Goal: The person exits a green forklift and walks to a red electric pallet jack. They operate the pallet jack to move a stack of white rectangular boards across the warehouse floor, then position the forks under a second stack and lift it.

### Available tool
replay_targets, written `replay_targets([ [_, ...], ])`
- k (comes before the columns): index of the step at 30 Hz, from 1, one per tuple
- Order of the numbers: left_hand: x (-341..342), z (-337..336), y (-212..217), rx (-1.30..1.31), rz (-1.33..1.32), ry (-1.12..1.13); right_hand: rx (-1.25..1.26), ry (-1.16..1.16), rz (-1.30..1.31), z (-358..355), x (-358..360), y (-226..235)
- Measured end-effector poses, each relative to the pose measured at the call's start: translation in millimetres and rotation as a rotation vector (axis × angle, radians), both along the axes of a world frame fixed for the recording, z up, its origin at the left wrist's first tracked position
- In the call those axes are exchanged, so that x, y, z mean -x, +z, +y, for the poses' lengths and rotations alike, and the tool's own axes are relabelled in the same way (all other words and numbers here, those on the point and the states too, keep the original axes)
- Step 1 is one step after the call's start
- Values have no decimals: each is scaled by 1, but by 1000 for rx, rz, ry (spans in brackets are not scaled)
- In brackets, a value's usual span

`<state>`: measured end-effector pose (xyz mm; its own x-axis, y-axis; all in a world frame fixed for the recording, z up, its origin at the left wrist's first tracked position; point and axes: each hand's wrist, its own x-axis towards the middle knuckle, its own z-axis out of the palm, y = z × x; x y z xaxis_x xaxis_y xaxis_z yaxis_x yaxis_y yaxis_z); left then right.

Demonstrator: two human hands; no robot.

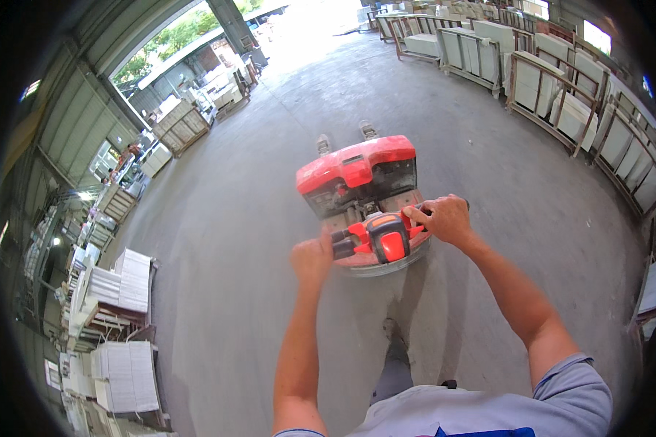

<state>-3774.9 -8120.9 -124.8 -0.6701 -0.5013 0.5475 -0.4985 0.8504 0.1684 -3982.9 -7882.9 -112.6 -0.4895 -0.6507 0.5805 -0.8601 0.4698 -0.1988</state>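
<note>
A red electric pallet truck [357,178] stands on the grey concrete floor in front of me, its two forks pointing away. Its red and black tiller handle [381,239] sits between my hands. My left hand [312,260] is closed around the left black grip. My right hand [443,218] is wrapped over the right grip, thumb toward the red centre button. Both forearms come up from the lower edge.
Wooden racks of white stone slabs [554,87] line the right side and far end. Stacks of white tiles on pallets [124,280] stand along the left. More crates [182,124] sit by the bright open doorway. A person [127,154] stands far left.
</note>
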Motion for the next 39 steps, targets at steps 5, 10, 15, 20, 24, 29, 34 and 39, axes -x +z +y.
replay_targets([
  [5, 130, -137, -16, 32, 49, -61, -14, -15, -225, -129, 121, 3],
  [10, 251, -275, -15, 52, 46, -50, -75, -86, -254, -266, 237, 10],
  [15, 385, -407, -2, -39, 86, -42, -24, -133, -224, -402, 365, 13],
  [20, 506, -530, -13, 17, 74, -36, -36, -57, -193, -514, 490, 10],
  [24, 606, -617, -21, 48, 81, -99, -46, -65, -206, -598, 589, 6],
  [29, 771, -729, -20, 81, 30, -76, -40, -66, -313, -717, 752, 6],
  [34, 922, -842, -28, 38, 116, -40, -47, -95, -217, -834, 903, 4],
  [39, 1043, -963, -27, 31, 200, -43, -62, -78, -197, -956, 1026, 1],
])
